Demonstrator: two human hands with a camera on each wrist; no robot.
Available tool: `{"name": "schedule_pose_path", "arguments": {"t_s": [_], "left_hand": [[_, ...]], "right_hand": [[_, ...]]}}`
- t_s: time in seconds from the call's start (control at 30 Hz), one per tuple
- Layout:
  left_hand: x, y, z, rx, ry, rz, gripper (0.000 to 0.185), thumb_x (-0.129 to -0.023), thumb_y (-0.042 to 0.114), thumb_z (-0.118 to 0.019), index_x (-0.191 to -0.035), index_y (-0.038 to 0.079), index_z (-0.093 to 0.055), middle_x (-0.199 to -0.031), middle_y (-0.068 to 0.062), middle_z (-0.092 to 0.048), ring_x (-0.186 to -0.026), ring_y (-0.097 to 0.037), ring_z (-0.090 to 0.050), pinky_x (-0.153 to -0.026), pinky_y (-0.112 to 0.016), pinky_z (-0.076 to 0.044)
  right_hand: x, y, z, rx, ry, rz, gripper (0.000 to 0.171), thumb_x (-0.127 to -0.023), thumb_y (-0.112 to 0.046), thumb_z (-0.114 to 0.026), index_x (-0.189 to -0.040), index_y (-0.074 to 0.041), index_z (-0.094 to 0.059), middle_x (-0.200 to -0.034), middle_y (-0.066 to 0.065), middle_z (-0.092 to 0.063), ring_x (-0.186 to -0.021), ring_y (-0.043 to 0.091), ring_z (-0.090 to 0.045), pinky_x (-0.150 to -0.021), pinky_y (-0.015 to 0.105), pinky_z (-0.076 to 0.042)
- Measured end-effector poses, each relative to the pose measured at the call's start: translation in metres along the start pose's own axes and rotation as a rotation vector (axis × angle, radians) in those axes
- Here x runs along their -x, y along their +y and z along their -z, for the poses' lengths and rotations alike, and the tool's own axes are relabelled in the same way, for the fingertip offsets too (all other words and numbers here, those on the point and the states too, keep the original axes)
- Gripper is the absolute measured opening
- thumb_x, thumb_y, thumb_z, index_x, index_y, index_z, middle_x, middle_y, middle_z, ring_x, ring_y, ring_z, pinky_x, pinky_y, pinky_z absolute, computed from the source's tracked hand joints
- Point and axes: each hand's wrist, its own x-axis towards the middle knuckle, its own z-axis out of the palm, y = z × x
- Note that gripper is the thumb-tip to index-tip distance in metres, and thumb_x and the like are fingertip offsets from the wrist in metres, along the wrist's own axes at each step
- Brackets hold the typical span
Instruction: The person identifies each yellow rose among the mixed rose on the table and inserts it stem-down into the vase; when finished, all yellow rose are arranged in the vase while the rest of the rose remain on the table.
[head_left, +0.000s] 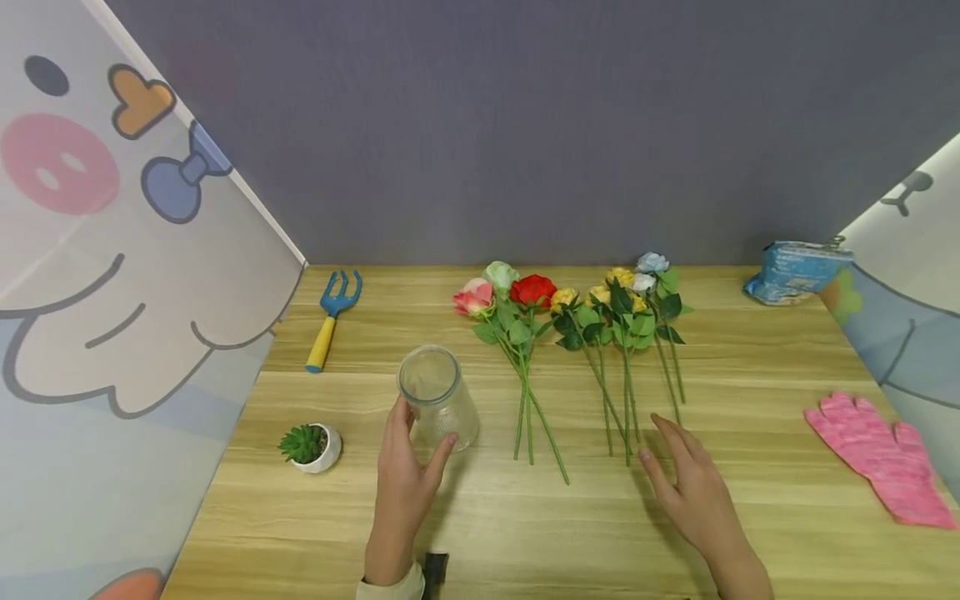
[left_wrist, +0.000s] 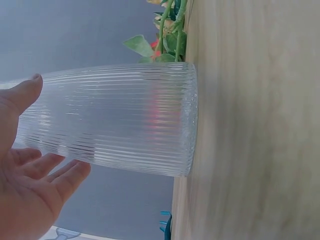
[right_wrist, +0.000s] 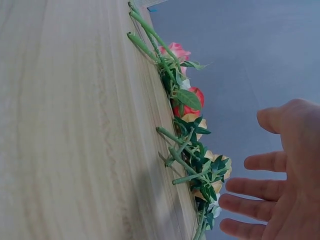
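A clear ribbed glass vase (head_left: 450, 417) stands upright on the wooden table. My left hand (head_left: 408, 475) holds it, thumb on one side and fingers curled round the other; the left wrist view shows the same hand (left_wrist: 30, 165) near the upper part of the ribbed wall. My right hand (head_left: 693, 492) hovers with spread fingers near the stem ends of the yellow roses (head_left: 600, 296), holding nothing. Between vase and yellow roses lies a bunch with a red rose (head_left: 534, 290), a pink rose (head_left: 474, 297) and a pale green rose (head_left: 501, 273).
Pale blue flowers (head_left: 652, 262) lie beside the yellow roses. On the left are a blue-and-yellow hand fork (head_left: 330, 321) and a small potted succulent (head_left: 318, 450). A blue packet (head_left: 798, 271) stands at the back right, with a pink glove (head_left: 881, 458) nearer me. A grey wall (head_left: 525, 133) rises behind.
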Motion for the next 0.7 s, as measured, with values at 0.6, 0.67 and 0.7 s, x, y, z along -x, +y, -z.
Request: {"name": "schedule_pose_path", "arguments": {"t_s": [0.6,0.67,0.7], "left_hand": [[-0.002,0.000,-0.003,0.021,0.010,0.055,0.078,-0.084,-0.004,-0.082,-0.148,-0.013,-0.037,-0.141,-0.031,-0.053,-0.127,-0.047,-0.058,-0.107,-0.057,-0.049],[-0.003,0.001,-0.002,0.027,0.006,0.066,0.078,-0.085,-0.004,-0.082,-0.148,-0.012,-0.037,-0.142,-0.031,-0.053,-0.127,-0.048,-0.058,-0.107,-0.056,-0.049],[-0.003,0.001,-0.002,0.031,0.003,0.069,0.078,-0.085,-0.004,-0.081,-0.148,-0.012,-0.037,-0.142,-0.031,-0.053,-0.127,-0.048,-0.058,-0.107,-0.056,-0.049]], "right_hand": [[-0.029,0.018,0.001,-0.122,0.053,0.085,0.036,-0.098,0.005,-0.060,-0.131,0.017,-0.057,-0.117,0.032,-0.068,-0.098,0.046,-0.065,-0.094,-0.004,-0.038],[-0.031,0.019,0.001,-0.139,0.044,0.063,0.035,-0.099,0.004,-0.059,-0.131,0.018,-0.057,-0.117,0.033,-0.068,-0.098,0.047,-0.066,-0.093,-0.005,-0.039],[-0.032,0.019,0.001,-0.141,0.038,0.050,0.035,-0.100,0.003,-0.058,-0.131,0.018,-0.057,-0.116,0.033,-0.068,-0.097,0.047,-0.066,-0.091,-0.005,-0.039]]}}
